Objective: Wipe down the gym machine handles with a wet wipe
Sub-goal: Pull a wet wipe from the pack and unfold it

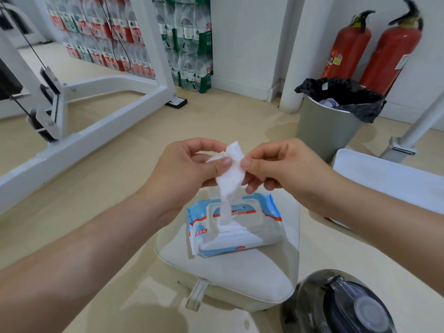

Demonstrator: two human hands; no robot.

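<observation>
White wipe is pinched at its top by both hands directly above the pack, which I take as my landmark. Left hand: thumb and forefinger pressed together on the wipe's left edge. Right hand: thumb and forefinger clamped on its right edge, other fingers curled below. The 2 hands nearly touch across the sheet.

Wipe hangs down as a twisted strip into the pack's opening; its lower end is still inside the pack. Pack's flip lid is open, folded toward me. Pack is blue and white with a red band and rests on a pale cushion, near the cushion's far edge.

Beyond the pack and to its left: white machine frame on the beige floor, with black cables running along it. I cannot pick out any handle on it with certainty. Farther behind the pack: stacked cases of bottled water against the wall. Beyond the pack to its right: grey bin with a black liner, and 2 red extinguishers behind the bin. Nearer than the pack, lower right: dark lidded bottle, blurred.
</observation>
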